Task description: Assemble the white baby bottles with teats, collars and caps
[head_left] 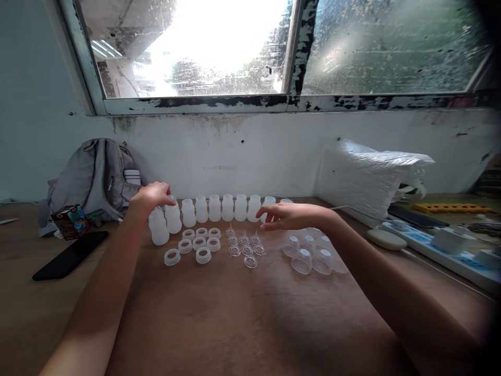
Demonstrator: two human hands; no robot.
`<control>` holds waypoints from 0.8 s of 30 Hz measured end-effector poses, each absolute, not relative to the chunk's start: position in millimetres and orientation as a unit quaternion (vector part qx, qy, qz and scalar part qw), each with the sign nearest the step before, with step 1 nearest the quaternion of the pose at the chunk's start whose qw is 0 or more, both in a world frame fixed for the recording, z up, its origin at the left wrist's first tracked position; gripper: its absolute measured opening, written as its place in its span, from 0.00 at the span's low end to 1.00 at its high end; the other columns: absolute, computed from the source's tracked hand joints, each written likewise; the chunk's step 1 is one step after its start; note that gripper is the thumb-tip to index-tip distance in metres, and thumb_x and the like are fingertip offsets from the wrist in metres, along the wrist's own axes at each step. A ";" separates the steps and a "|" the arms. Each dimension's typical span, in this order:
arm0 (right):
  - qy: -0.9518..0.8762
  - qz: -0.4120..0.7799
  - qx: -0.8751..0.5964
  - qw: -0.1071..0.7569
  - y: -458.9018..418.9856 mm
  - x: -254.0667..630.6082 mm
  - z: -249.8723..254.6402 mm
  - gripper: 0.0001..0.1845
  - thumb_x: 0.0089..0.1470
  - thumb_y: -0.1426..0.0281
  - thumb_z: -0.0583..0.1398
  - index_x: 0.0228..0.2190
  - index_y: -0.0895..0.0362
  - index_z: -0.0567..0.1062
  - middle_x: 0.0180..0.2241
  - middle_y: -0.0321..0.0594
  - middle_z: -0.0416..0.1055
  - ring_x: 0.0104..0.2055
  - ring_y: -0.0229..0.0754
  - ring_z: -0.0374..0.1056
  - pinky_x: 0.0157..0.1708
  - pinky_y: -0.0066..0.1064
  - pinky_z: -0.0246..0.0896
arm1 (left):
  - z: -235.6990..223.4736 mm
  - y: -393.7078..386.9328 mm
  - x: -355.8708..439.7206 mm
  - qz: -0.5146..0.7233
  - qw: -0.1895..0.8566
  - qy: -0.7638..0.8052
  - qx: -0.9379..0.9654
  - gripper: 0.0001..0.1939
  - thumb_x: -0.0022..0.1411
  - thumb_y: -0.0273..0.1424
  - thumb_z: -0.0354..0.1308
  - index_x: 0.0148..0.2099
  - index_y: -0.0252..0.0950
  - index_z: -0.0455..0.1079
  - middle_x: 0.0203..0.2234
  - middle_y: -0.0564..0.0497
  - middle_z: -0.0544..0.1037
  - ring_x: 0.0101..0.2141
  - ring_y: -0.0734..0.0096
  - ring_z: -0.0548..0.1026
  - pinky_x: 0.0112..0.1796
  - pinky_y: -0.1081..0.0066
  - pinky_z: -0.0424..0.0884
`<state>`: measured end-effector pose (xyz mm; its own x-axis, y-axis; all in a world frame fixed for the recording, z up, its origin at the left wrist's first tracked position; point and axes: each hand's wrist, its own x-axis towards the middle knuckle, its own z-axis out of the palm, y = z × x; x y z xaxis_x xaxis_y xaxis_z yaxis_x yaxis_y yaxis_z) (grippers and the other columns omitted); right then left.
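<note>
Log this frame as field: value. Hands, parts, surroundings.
left_hand: left hand, fingers at top of second bottle from left
right_hand: right hand, by row's right end; contact unclear
row: frosted bottles, upright
front_left: rings
front_middle: transparent teat-shaped pieces
front_right: transparent domed covers
far_left: backpack, dark phone
far_right: silvery package, power strip

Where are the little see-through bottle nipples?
In the head camera view, the nipples sit near the middle of the table, between the rings on the left and clear caps on the right, in front of the bottles.
</note>
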<state>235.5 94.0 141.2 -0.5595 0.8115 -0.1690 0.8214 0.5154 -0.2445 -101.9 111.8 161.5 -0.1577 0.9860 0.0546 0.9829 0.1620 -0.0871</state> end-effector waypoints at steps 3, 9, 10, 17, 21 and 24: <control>0.871 -0.144 0.468 0.028 95.5 234.9 139.1 0.26 0.46 0.52 0.53 0.46 0.49 0.65 0.41 0.40 0.67 0.41 0.45 0.64 0.33 0.30 0.58 | 161.1 112.4 -99.4 0.030 0.053 -0.765 -0.642 0.22 0.49 0.43 0.55 0.44 0.35 0.66 0.44 0.42 0.71 0.42 0.55 0.69 0.33 0.70 0.65; 0.877 -0.140 0.458 0.030 101.5 236.0 132.3 0.28 0.45 0.49 0.52 0.47 0.48 0.65 0.42 0.40 0.67 0.40 0.45 0.65 0.33 0.30 0.58 | 156.0 120.9 -98.2 0.050 0.071 -0.770 -0.633 0.20 0.49 0.43 0.55 0.41 0.36 0.69 0.41 0.42 0.73 0.42 0.54 0.69 0.36 0.68 0.65; 0.878 -0.139 0.457 0.032 102.2 235.5 131.0 0.29 0.45 0.49 0.52 0.47 0.48 0.65 0.42 0.40 0.67 0.40 0.45 0.65 0.33 0.30 0.57 | 155.1 122.5 -98.4 0.050 0.072 -0.771 -0.630 0.20 0.49 0.43 0.55 0.41 0.36 0.69 0.41 0.42 0.73 0.42 0.54 0.69 0.36 0.67 0.65; 0.874 -0.158 0.456 0.050 95.1 222.6 125.9 0.30 0.45 0.50 0.52 0.49 0.48 0.63 0.40 0.40 0.69 0.41 0.45 0.65 0.32 0.29 0.57 | 154.6 120.6 -97.8 0.058 0.071 -0.780 -0.620 0.25 0.49 0.47 0.53 0.45 0.35 0.67 0.45 0.41 0.70 0.45 0.52 0.66 0.41 0.64 0.64; 0.876 -0.163 0.451 0.050 89.3 214.0 120.9 0.27 0.45 0.53 0.55 0.47 0.50 0.65 0.38 0.40 0.70 0.38 0.45 0.65 0.30 0.30 0.56 | 160.7 108.2 -93.0 0.011 0.125 -0.754 -0.645 0.34 0.49 0.50 0.51 0.53 0.33 0.58 0.51 0.37 0.63 0.51 0.49 0.60 0.45 0.58 0.60; 0.883 -0.148 0.438 0.082 88.4 206.0 112.9 0.20 0.45 0.62 0.58 0.42 0.52 0.68 0.35 0.39 0.70 0.34 0.43 0.66 0.26 0.28 0.55 | 162.9 99.9 -82.3 -0.015 0.056 -0.689 -0.722 0.32 0.48 0.50 0.51 0.51 0.37 0.60 0.48 0.42 0.67 0.47 0.55 0.65 0.40 0.66 0.64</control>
<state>206.0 88.4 112.9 -0.6023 0.7499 -0.2737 0.7981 0.5718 -0.1898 -82.3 99.9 162.9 0.0499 0.9939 0.0985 0.9972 -0.0440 -0.0612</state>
